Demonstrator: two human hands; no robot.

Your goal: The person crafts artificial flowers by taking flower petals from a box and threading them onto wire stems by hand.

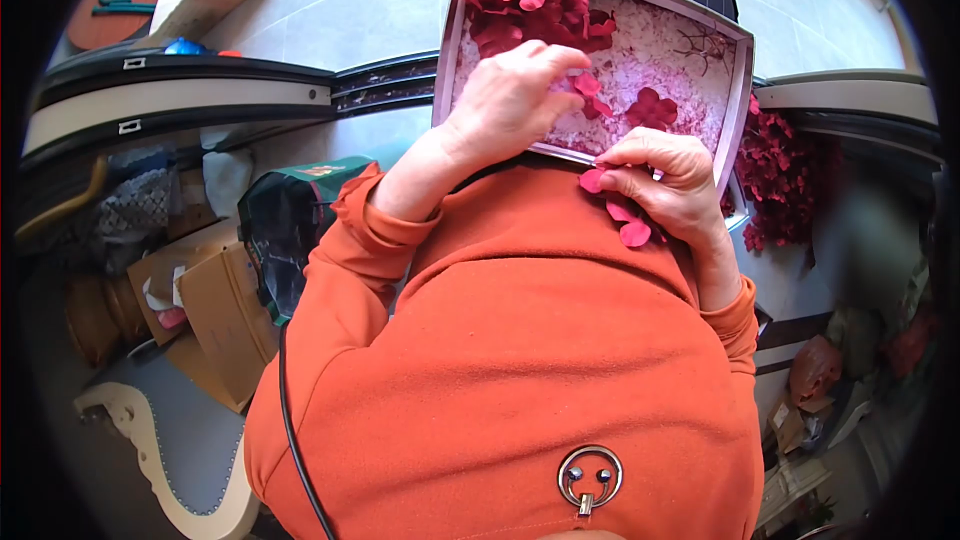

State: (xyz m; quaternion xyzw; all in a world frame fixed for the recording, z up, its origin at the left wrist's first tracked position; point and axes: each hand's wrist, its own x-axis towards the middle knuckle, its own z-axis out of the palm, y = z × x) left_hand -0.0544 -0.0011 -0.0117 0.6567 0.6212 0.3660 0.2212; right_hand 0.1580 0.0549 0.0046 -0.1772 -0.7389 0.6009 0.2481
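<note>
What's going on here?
Someone seated is handling red fabric-like petals over a shallow box on their lap. The right hand pinches a few joined petals at the near edge; the left hand is over the box, fingertips at a small petal piece, grip unclear. In the box: a petal pile and a loose flower.

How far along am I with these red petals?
The bunch outside the box, on the right, may be finished work, though I can't confirm that. In hand, the right hand pinches a few joined petals; the left hand is by small petals over the box. The heap and separate flower inside it look left to do.
</note>
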